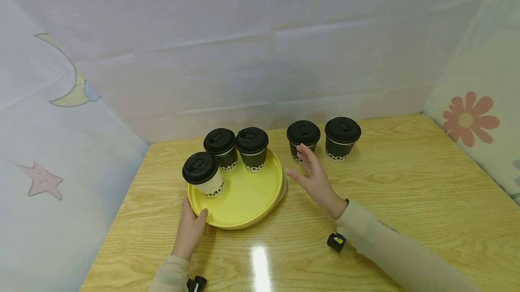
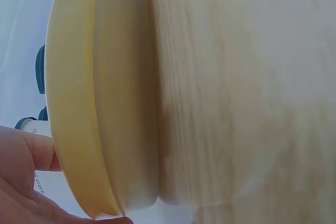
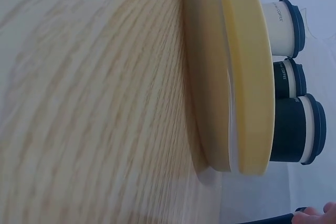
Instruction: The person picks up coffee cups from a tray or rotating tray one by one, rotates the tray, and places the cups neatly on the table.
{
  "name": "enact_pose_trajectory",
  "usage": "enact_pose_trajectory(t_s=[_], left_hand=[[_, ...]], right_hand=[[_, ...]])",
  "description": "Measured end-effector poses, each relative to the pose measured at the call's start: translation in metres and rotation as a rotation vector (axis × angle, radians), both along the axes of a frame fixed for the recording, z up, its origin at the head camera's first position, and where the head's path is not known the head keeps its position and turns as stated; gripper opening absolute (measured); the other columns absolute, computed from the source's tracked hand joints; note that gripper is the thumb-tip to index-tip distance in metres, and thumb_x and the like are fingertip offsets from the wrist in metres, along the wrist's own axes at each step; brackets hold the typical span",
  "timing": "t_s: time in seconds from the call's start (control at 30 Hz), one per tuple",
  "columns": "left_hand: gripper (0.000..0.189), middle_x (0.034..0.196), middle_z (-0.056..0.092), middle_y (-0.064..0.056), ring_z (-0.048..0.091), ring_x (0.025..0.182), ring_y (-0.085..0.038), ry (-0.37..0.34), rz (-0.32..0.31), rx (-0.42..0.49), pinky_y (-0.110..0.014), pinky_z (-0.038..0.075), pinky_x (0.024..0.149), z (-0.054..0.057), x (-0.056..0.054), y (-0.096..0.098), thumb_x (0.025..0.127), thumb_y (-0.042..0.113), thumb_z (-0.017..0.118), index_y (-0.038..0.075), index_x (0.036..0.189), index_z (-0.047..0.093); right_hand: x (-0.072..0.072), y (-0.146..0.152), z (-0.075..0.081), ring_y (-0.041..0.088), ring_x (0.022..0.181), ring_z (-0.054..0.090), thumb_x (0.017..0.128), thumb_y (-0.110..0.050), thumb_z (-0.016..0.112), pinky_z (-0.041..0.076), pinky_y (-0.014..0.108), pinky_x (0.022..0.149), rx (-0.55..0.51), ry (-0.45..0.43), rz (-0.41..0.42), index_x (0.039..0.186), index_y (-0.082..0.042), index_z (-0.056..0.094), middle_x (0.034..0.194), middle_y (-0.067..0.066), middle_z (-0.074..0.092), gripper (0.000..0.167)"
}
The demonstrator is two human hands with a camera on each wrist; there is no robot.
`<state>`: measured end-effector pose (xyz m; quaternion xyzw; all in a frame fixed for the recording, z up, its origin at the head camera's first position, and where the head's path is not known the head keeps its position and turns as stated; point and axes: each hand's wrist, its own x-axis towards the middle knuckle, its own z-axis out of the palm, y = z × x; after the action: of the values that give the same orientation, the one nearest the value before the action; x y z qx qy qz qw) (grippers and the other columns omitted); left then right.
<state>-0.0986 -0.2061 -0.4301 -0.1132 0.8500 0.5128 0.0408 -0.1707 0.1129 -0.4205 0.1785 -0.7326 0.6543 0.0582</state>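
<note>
Worktop (image 1: 406,179): wood-grained, glossy, with a white glare at lower centre of the frame. Tray (image 1: 243,199), centre: smooth, plastic-looking. Cups (image 1: 339,148): paper-like walls; black, plastic-looking lids (image 1: 342,129). Backdrop (image 1: 243,48), upper frame: matt, creased, cloth-like. Sleeves (image 1: 378,235): soft matt cloth.

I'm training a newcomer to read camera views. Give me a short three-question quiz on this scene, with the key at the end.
1. Multiple choice: how many lidded cups stand on the yellow tray?
A) two
B) three
C) five

2. True or false: in the head view, the white cup stands toward the left side of the tray.

3. Fill in the blank: the tray's rim is held by the person's ____.

Key:
1. B, three.
2. True.
3. Left grip.
</note>
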Motion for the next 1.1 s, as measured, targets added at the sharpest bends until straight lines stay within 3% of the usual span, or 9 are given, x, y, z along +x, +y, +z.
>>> enact_pose_trajectory(t_s=[0.63, 0.9, 1.1], left_hand=[[0.073, 0.154, -0.019, -0.028, -0.01, 0.143, -0.043, -0.052, -0.043, -0.029, -0.057, 0.001, 0.116, 0.002, -0.003, -0.004, 0.104, 0.013, 0.034, -0.009, 0.146, -0.022], [0.071, 0.153, -0.023, -0.028, -0.012, 0.142, -0.044, -0.084, -0.057, -0.055, -0.057, -0.001, 0.115, 0.003, -0.005, -0.006, 0.107, 0.023, 0.028, -0.008, 0.145, -0.024], [0.074, 0.155, -0.011, -0.032, -0.005, 0.143, -0.045, -0.039, -0.053, -0.045, -0.059, 0.005, 0.115, 0.006, -0.001, -0.005, 0.106, 0.018, 0.035, -0.009, 0.147, -0.019]], right_hand=[[-0.005, -0.015, 0.0, 0.04, 0.141, 0.024, 0.093, -0.004, 0.063, 0.02, 0.057, 0.114, 0.004, -0.044, 0.074, 0.153, 0.003, 0.015, 0.155, 0.023, 0.023, 0.077], [-0.007, -0.022, -0.003, 0.041, 0.141, 0.024, 0.091, -0.004, 0.066, 0.022, 0.054, 0.115, 0.033, -0.053, 0.082, 0.153, 0.001, 0.015, 0.156, 0.022, 0.022, 0.079], [-0.006, -0.025, -0.002, 0.042, 0.142, 0.021, 0.092, -0.003, 0.065, 0.021, 0.054, 0.115, 0.032, -0.047, 0.098, 0.153, 0.001, 0.014, 0.156, 0.022, 0.02, 0.08]])
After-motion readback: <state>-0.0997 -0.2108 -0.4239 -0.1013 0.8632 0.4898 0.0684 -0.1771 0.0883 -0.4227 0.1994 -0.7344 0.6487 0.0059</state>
